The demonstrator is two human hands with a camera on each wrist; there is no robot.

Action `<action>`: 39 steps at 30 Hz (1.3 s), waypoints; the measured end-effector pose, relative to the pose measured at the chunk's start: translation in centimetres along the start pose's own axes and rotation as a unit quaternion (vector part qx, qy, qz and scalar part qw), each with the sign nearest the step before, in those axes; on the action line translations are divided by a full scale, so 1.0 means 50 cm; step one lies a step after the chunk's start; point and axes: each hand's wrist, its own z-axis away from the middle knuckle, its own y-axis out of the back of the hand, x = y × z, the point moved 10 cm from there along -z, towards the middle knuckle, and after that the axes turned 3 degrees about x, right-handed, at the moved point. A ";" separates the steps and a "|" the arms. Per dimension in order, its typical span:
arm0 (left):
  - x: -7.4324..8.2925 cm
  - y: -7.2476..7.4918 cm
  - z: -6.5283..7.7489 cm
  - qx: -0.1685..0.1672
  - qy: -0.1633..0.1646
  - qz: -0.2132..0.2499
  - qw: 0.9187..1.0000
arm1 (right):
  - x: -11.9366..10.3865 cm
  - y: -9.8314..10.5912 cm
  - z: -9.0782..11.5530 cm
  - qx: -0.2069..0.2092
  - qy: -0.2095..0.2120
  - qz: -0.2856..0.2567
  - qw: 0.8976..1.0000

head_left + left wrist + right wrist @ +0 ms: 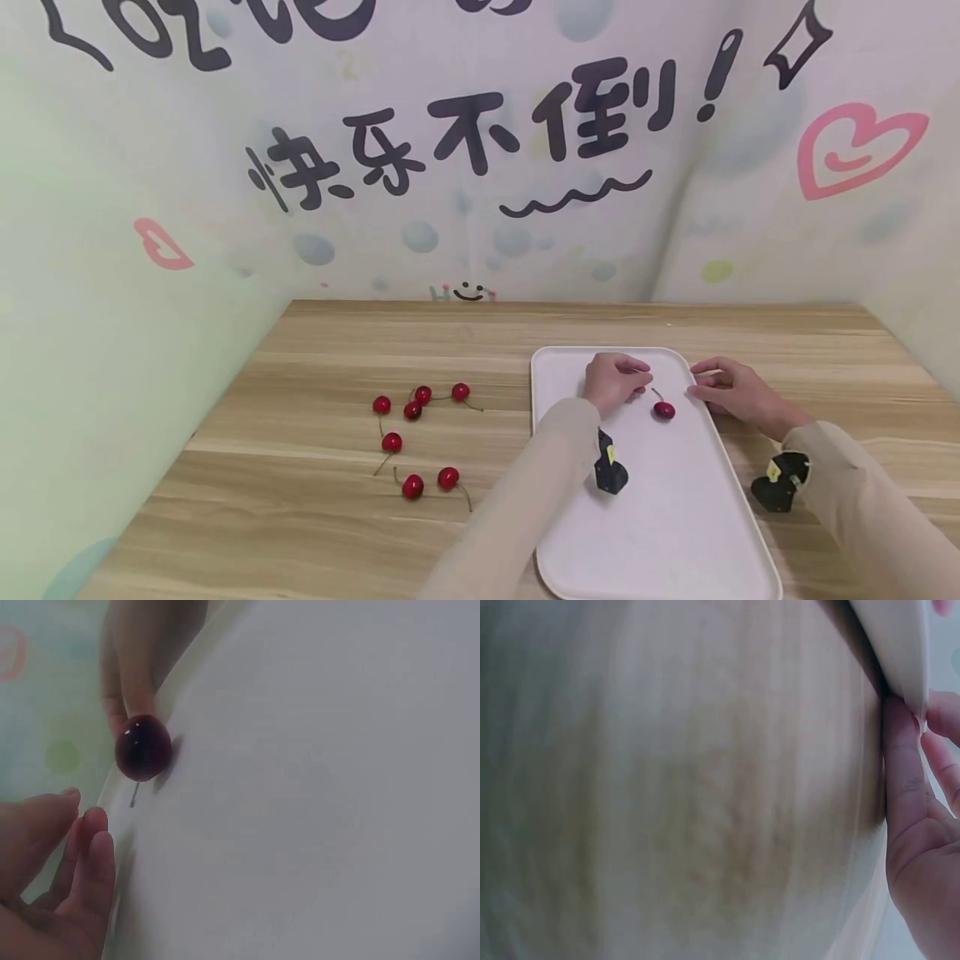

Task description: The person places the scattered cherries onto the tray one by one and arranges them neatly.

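On the white tray (660,517) lies one dark red cherry (663,410) with its stem pointing toward the back. My left hand (613,383) is over the tray, just left of that cherry. In the left wrist view, a small gap separates the thumb and fingertips (96,825), and nothing is between them; the cherry (144,748) sits a little way off. At the tray's right edge, my right hand (742,396) grips the rim. The right wrist view has the thumb (904,761) under the rim (907,652) and fingers on its other side.
Left of the tray, several stemmed cherries (392,442) lie spread on the wooden table (300,533). A printed cloth with writing (465,167) hangs behind the table. Black wrist cameras (611,467) are strapped at both sleeves.
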 end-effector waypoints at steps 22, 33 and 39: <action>0.067 0.120 0.071 -0.180 -0.047 -0.109 0.977 | -0.002 0.003 -0.003 0.019 0.031 -0.019 0.999; 0.056 0.243 0.142 -0.210 -0.053 -0.121 0.969 | -0.009 0.003 -0.005 0.023 0.046 0.000 0.999; 0.047 0.306 0.168 -0.198 -0.037 -0.095 0.975 | -0.010 0.005 -0.006 0.023 0.047 0.023 0.998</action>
